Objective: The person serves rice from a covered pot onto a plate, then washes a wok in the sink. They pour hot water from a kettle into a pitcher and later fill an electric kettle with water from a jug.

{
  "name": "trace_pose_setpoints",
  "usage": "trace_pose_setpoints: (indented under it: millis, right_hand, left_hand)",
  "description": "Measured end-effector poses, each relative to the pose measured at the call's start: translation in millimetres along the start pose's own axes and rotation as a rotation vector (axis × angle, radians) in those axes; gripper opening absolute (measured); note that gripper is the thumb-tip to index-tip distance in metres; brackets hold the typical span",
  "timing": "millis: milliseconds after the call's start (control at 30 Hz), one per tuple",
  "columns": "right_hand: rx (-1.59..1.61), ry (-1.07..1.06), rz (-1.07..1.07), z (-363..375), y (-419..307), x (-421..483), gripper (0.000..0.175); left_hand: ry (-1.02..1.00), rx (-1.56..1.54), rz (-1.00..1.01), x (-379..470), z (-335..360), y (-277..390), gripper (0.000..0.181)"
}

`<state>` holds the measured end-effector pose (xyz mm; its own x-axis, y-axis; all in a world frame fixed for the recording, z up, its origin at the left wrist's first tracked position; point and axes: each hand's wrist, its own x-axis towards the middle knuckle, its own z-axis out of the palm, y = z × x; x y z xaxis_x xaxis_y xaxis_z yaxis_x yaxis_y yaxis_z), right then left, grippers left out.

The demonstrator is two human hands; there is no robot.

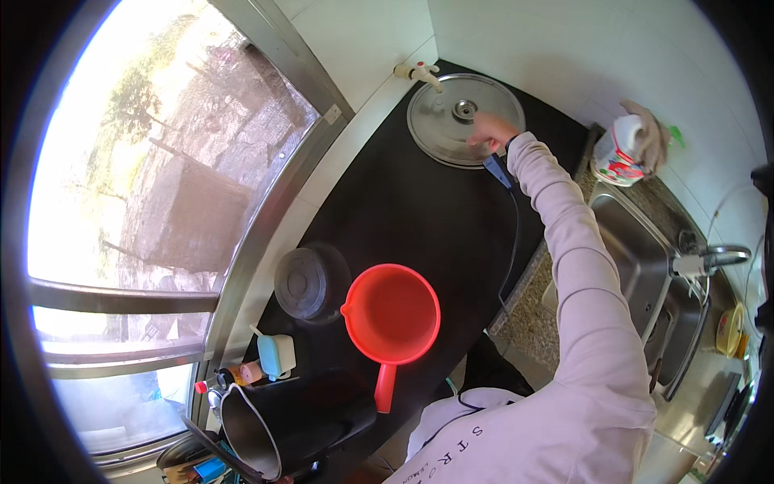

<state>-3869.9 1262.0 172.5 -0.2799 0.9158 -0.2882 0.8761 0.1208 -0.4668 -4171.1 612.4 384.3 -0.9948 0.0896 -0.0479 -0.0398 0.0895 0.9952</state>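
Observation:
My right hand, slightly blurred, is over a round metal lid, beside its central knob. Whether its fingers grip the lid cannot be told. A blue device with a dark cable lies close to the wrist. My left hand cannot be made out. Before me on the black countertop stands a red plastic dipper, its handle towards my body. Left of it is a dark round lidded container. A tall black pot stands at the lower left, its mouth uncovered, a dark curved rim beside it.
A white tap juts over the metal lid. On the right are a steel sink with a faucet, and a white jug with a cloth over it. A light-blue and white container stands by the window frame.

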Motion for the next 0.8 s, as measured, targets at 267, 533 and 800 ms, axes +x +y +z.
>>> trace_pose_setpoints:
  millis: [267, 533, 800]
  right_hand:
    - [-0.239, 0.331, -0.061, 31.6, 31.5, 101.0, 0.086]
    - [-0.317, 0.221, -0.268, 6.9, 3.3, 62.6, 0.066]
    - [-0.388, 0.032, -0.351, 68.4, -16.4, -106.4, 0.067]
  left_hand:
    - [0.268, 0.041, -0.045, -24.2, 52.4, 18.2, 0.041]
    - [0.160, -0.079, -0.140, -11.5, 31.7, 11.8, 0.047]
    - [-0.088, -0.190, -0.071, 25.8, -0.7, -22.9, 0.048]
